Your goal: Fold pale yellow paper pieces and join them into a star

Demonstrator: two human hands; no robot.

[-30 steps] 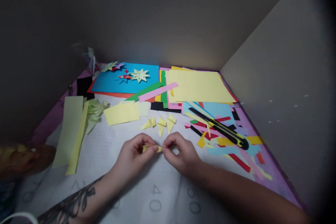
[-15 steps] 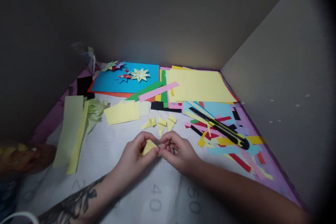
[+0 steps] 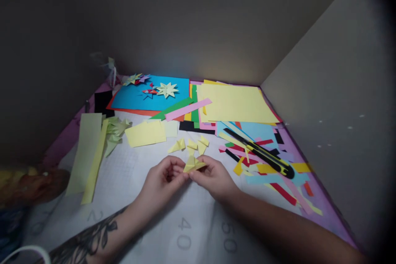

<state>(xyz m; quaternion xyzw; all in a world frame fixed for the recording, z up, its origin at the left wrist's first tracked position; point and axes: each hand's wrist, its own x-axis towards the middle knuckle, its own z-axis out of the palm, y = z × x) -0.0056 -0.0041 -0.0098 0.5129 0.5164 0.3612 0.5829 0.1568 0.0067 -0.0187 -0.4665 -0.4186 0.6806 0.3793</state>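
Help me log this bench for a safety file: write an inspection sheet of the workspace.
Surface: pale sheet with printed numbers, over a purple surface.
Job's things: folded yellow piece at the fingertips; three similar folded pieces just beyond.
Clutter: coloured paper scraps at right, a black-and-yellow cutter lying on them; cannot tell if its blade is out.
Hands: left hand and right hand both pinch the folded yellow piece; both bare.
Cables: none certain; white curved band at lower left, unidentifiable.
Surroundings: grey walls; blurred object at left, unclear.
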